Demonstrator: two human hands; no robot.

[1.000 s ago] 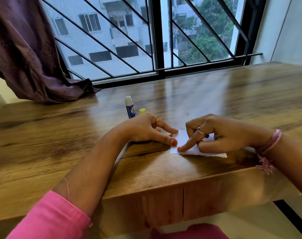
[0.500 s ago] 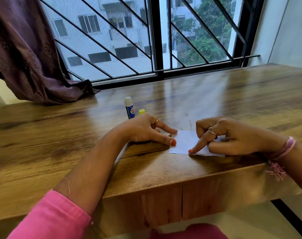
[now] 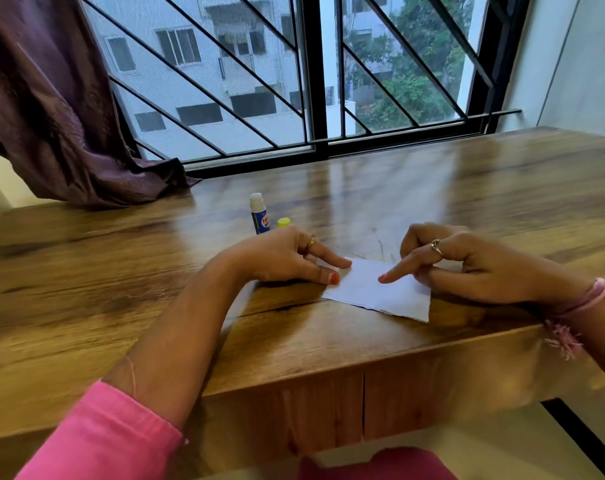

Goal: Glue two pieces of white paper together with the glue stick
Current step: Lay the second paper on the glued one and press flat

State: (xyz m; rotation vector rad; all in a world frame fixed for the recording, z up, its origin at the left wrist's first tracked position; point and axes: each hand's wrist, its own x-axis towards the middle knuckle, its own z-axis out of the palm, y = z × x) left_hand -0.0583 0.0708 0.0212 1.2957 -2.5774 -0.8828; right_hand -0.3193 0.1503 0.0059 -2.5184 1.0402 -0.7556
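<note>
The white paper lies flat near the front edge of the wooden table, and I cannot tell two sheets apart. My left hand rests on the table with two straight fingertips touching the paper's left edge. My right hand presses its extended index fingertip onto the middle of the paper, with its other fingers curled above the sheet's right end. The blue glue stick stands upright and uncapped just behind my left hand. Its yellow cap stands beside it.
A purple curtain drapes onto the table's far left corner. A barred window runs along the back edge. The table's front edge is close below the paper.
My right index finger slid rightward along the paper's front edge, then up to its middle. More of the sheet now shows. My left hand stayed put.
</note>
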